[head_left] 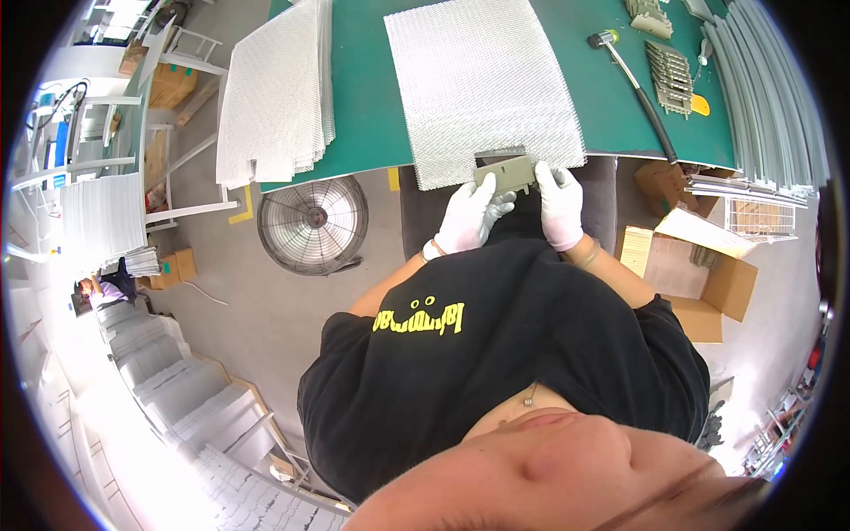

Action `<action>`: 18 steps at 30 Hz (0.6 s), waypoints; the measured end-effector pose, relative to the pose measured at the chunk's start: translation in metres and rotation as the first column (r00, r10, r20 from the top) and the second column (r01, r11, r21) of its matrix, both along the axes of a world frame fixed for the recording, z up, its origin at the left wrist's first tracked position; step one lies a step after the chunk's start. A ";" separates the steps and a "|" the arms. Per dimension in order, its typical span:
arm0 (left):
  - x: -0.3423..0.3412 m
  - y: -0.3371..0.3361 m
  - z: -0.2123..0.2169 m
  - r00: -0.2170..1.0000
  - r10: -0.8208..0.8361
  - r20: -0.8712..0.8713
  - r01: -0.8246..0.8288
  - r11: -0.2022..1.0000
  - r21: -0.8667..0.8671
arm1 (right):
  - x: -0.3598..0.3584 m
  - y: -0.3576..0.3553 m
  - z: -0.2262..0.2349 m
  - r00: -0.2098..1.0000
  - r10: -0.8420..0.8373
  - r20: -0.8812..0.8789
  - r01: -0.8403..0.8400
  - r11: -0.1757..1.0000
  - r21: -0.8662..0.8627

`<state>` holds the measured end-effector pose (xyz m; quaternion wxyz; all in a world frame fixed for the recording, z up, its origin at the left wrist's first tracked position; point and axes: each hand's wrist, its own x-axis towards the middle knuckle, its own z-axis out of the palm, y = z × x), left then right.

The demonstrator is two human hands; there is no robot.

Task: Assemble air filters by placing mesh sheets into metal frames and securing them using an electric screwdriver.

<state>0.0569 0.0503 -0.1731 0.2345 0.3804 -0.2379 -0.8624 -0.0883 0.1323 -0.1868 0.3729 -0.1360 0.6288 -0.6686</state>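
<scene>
Gripping grey bracket (505, 176) in both gloved hands, left hand (471, 215), right hand (560, 203), closed on ends; keeping it square against mesh sheet (482, 84) edge.

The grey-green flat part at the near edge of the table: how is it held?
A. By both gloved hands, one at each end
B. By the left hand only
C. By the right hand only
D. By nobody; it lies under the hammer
A: the left hand and the right hand, both in white gloves, grip opposite ends of the flat part by the mesh sheet.
</scene>
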 end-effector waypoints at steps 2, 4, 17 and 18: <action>0.006 -0.012 -0.001 0.967 -0.208 -0.150 0.210 0.978 0.004 | -0.002 0.003 -0.013 1.000 0.006 0.004 -0.006 1.000 0.002; 0.016 -0.026 0.009 0.915 -0.403 -0.015 0.400 0.910 -0.106 | -0.007 0.006 -0.026 0.967 0.203 0.152 -0.201 0.979 -0.030; -0.077 -0.132 0.050 0.765 0.209 0.610 0.540 -0.725 -0.428 | 0.003 -0.004 -0.011 0.967 0.230 0.113 -0.214 0.968 -0.133; -0.081 -0.119 0.044 0.739 0.234 0.631 0.577 -0.703 -0.415 | 0.003 0.004 -0.012 0.991 0.118 0.055 -0.111 0.987 -0.120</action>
